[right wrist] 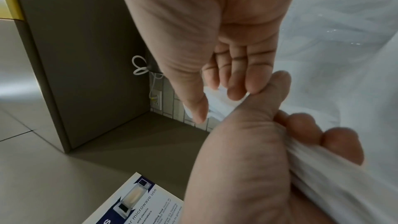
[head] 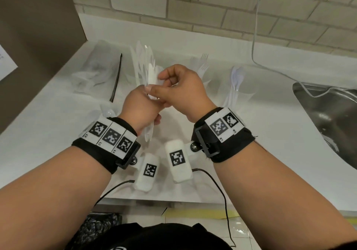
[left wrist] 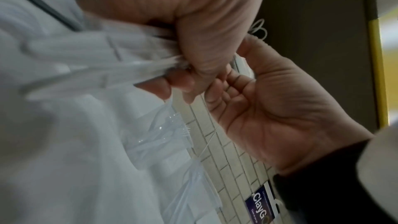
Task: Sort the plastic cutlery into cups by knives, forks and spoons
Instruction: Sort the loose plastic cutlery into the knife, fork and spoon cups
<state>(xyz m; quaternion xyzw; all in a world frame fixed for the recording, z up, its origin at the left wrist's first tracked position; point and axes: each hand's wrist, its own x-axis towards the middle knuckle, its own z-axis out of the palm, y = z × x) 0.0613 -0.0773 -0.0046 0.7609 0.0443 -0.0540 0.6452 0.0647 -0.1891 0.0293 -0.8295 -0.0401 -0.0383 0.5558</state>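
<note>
The left hand [head: 140, 107] is nearest, fisted around a bundle of white cutlery [head: 149, 131] whose handle ends stick out below the fist toward the person and whose working ends rise above it. Just beyond the fist, the right hand [head: 181, 87] meets it, thumb and fingertips [right wrist: 199, 111] pinched on the top end of one piece [head: 151, 74] in that bundle. The step in hand looks like picking a single piece out of the bundle to sort. Next, I judge, it must be drawn clear without dragging its neighbours, its type read, and then dropped into the matching cup. Which type it is I cannot tell.

Behind the bundle stands the knife cup [head: 142, 60]. To the right of the bundle are the fork cup [head: 202, 66] and, farther right, the spoon cup [head: 236, 83], each already holding pieces. Left of the bundle lies crumpled clear packaging [head: 90, 72].
</note>
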